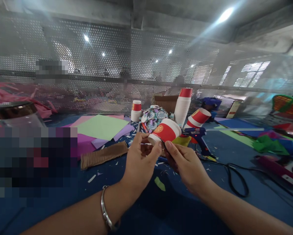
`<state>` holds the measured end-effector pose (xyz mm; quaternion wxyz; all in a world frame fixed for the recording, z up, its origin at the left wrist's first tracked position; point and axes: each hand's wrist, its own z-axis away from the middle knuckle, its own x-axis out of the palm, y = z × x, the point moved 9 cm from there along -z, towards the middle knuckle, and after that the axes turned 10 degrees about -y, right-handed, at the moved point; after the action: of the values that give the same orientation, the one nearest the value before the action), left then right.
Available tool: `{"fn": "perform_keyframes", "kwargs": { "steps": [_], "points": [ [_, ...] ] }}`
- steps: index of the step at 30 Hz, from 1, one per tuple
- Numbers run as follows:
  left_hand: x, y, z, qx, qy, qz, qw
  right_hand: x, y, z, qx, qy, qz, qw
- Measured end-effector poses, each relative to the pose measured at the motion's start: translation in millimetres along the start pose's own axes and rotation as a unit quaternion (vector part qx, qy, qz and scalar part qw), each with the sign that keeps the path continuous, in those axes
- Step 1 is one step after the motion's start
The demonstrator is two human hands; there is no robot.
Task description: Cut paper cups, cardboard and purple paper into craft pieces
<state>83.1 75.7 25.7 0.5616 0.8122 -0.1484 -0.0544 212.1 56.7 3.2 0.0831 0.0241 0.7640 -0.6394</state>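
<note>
A red and white paper cup (166,130) with a yellow emblem is held tilted in the middle of the view. My left hand (139,161) closes on its left end, thumb near the underside. My right hand (187,163) pinches the lower side of the same cup with thumb and fingers. Whether anything small sits between those right fingertips is hidden. Just behind the cup, on the right, stands a blue glue gun (200,138) with a small red light. A pile of round printed paper pieces (152,118) lies behind the cup.
Behind are a tall cup stack (182,109), tilted cups (197,118) and a short stack (136,111). Coloured paper sheets (102,126) and a cardboard strip (104,155) lie left. A black cord (244,191) loops on the right near a purple power strip (278,171). Paper scraps dot the blue table.
</note>
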Motion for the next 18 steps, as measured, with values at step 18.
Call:
{"fn": "perform_keyframes", "kwargs": {
  "steps": [18],
  "points": [
    [-5.6,-9.1,-6.4,-0.013,0.0,0.031,0.999,-5.5,-9.2,-4.0,-0.035,-0.015,0.08,0.996]
  ]
}}
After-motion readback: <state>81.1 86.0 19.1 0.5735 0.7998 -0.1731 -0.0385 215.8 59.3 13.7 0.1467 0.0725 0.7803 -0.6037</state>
